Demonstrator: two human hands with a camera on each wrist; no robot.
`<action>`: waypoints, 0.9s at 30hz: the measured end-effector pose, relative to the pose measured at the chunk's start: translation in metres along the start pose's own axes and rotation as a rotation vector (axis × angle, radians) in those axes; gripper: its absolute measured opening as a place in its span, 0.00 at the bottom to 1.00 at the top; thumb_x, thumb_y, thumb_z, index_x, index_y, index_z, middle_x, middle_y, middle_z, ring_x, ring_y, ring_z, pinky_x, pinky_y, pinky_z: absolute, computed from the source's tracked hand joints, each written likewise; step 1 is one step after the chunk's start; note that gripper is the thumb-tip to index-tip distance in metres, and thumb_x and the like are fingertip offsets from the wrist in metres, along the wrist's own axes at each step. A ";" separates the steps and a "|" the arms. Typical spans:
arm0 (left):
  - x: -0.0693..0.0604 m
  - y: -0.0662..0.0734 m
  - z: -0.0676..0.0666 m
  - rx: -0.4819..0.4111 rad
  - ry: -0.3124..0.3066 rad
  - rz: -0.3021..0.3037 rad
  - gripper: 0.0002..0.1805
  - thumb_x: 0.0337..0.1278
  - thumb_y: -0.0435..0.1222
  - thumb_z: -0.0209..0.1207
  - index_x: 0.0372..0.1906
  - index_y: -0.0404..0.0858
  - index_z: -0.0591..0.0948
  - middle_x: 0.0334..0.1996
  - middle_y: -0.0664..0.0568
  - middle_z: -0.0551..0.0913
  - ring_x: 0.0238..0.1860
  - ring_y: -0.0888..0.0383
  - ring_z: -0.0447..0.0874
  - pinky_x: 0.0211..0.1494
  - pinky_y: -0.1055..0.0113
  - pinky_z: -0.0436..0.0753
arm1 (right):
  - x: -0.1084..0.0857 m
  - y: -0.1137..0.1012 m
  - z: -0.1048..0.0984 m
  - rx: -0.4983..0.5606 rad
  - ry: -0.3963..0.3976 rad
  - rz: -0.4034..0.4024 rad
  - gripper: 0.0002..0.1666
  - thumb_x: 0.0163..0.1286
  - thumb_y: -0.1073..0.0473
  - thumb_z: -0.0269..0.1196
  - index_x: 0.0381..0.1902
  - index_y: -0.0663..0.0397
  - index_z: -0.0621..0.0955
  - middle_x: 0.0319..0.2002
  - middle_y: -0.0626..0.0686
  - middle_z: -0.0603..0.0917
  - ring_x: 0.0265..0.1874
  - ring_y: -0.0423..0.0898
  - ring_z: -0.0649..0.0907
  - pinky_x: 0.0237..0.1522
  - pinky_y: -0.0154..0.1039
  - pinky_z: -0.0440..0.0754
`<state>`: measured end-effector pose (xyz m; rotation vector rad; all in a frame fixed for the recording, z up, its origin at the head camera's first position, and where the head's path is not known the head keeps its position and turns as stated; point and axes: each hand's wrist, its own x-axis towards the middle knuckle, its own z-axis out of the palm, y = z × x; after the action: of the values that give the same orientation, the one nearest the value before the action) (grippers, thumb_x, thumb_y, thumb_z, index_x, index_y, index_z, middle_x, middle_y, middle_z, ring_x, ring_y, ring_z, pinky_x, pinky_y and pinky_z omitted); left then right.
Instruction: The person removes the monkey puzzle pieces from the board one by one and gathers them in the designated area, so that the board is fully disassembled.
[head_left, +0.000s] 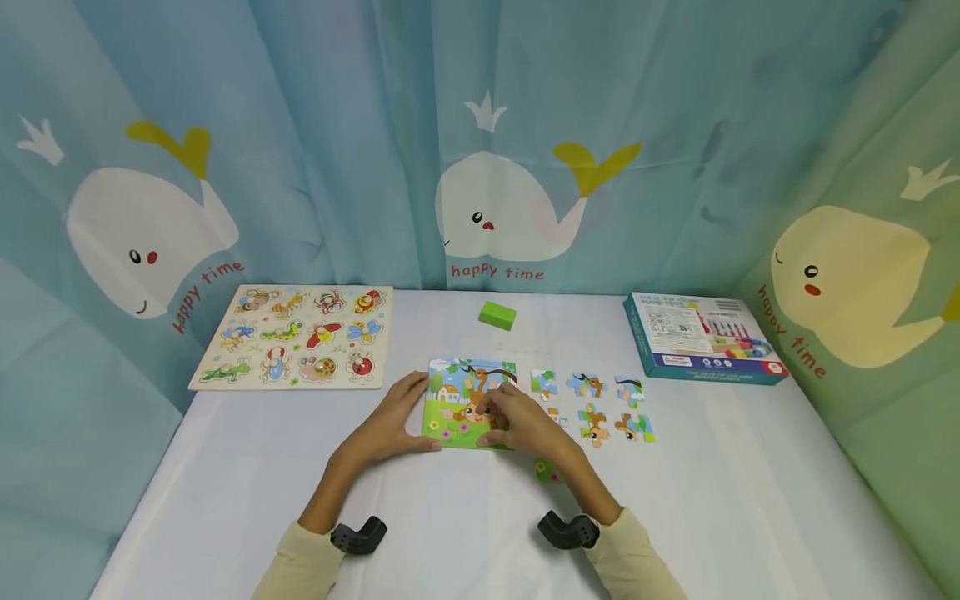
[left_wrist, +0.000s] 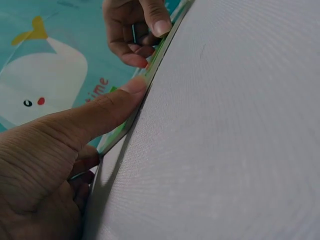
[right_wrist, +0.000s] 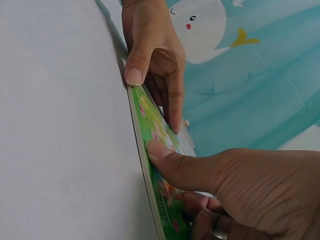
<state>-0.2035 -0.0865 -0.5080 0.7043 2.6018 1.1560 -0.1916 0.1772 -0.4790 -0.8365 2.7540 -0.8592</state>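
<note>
A square picture puzzle board (head_left: 453, 400), printed with a monkey, a house and flowers, lies between both hands. My left hand (head_left: 386, 421) spans its left side, with the thumb at the near corner and the fingers at the far one. Over the board's right half, my right hand (head_left: 521, 421) touches the picture with its thumb and bent fingers. In the right wrist view, that thumb (right_wrist: 172, 162) rests on the green strip by the near edge. Whether a loose piece lies under those fingers is hidden. Several puzzle pieces (head_left: 590, 384) lie in rows to the right.
A green block (head_left: 497, 315) lies behind the board. At the back left is a wooden insect peg board (head_left: 288, 337); at the back right, a flat teal box (head_left: 701, 337). One flower piece (head_left: 550, 471) lies partly under the right forearm. A whale-print curtain (head_left: 408, 142) encloses the table.
</note>
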 end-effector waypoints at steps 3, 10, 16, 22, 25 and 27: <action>0.001 0.000 -0.001 0.001 0.003 0.010 0.59 0.41 0.51 0.75 0.75 0.31 0.56 0.76 0.42 0.53 0.77 0.42 0.47 0.75 0.45 0.58 | 0.000 0.000 0.001 -0.015 0.008 0.012 0.23 0.54 0.52 0.75 0.45 0.54 0.80 0.39 0.51 0.76 0.31 0.39 0.73 0.33 0.31 0.74; 0.001 -0.002 0.000 0.011 0.001 0.012 0.59 0.41 0.52 0.74 0.75 0.31 0.56 0.76 0.42 0.53 0.77 0.42 0.47 0.75 0.45 0.58 | 0.000 0.000 0.002 -0.047 0.011 0.028 0.23 0.55 0.51 0.74 0.45 0.52 0.79 0.40 0.50 0.75 0.30 0.38 0.73 0.32 0.31 0.73; 0.000 0.000 -0.001 0.013 0.006 0.020 0.59 0.41 0.51 0.75 0.75 0.30 0.57 0.76 0.41 0.53 0.77 0.42 0.47 0.75 0.45 0.58 | 0.000 0.000 0.003 -0.065 0.022 0.031 0.23 0.55 0.50 0.74 0.45 0.51 0.79 0.40 0.49 0.76 0.30 0.38 0.74 0.32 0.31 0.74; 0.000 -0.001 0.000 0.025 0.006 0.032 0.58 0.41 0.50 0.75 0.74 0.29 0.57 0.76 0.41 0.54 0.77 0.41 0.48 0.74 0.45 0.58 | 0.000 -0.001 0.003 -0.081 0.034 0.037 0.23 0.54 0.50 0.75 0.45 0.50 0.80 0.39 0.49 0.76 0.31 0.38 0.74 0.32 0.31 0.73; 0.000 -0.001 0.000 0.027 0.006 0.036 0.58 0.41 0.49 0.75 0.74 0.29 0.57 0.76 0.40 0.53 0.77 0.41 0.48 0.74 0.45 0.58 | 0.000 -0.002 0.004 -0.088 0.030 0.041 0.24 0.54 0.50 0.74 0.45 0.51 0.79 0.39 0.49 0.77 0.31 0.39 0.75 0.31 0.31 0.72; 0.000 -0.002 0.000 0.025 0.007 0.040 0.58 0.41 0.49 0.75 0.74 0.28 0.57 0.76 0.40 0.53 0.77 0.40 0.47 0.74 0.44 0.58 | 0.000 -0.003 0.004 -0.090 0.028 0.045 0.24 0.54 0.50 0.74 0.45 0.52 0.78 0.39 0.49 0.77 0.32 0.39 0.75 0.31 0.31 0.72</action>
<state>-0.2040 -0.0872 -0.5093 0.7623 2.6240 1.1406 -0.1891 0.1735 -0.4806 -0.7792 2.8423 -0.7499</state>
